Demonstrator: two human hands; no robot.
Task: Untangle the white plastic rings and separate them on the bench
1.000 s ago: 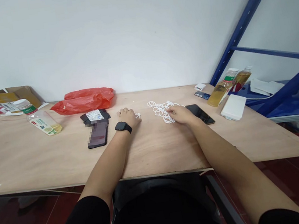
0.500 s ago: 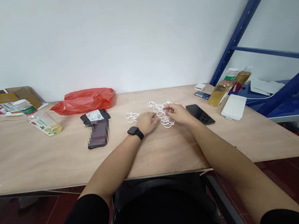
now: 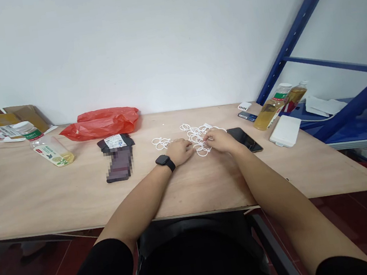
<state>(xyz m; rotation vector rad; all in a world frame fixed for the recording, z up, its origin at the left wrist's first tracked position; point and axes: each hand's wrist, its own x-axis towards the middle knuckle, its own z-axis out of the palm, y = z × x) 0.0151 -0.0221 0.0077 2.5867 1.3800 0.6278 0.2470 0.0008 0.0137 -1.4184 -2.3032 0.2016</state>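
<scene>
1. Mid-frame on the light plywood table (image 3: 41, 194), the heap of thin white plastic rings (image 3: 193, 132) looks interlocked; lifting one could drag others along.
2. Left hand (image 3: 180, 150): curled, fingertips touching the heap's edge; I cannot tell whether it pinches anything.
3. Right hand (image 3: 220, 140): fingers bunched on the heap; I cannot tell whether it holds a ring.

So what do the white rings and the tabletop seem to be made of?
The white rings: probably plastic or rubber, thin, matte, uniformly white; too small to be sure. The tabletop: unpainted plywood by its look, pale wavy grain, matte.
</scene>
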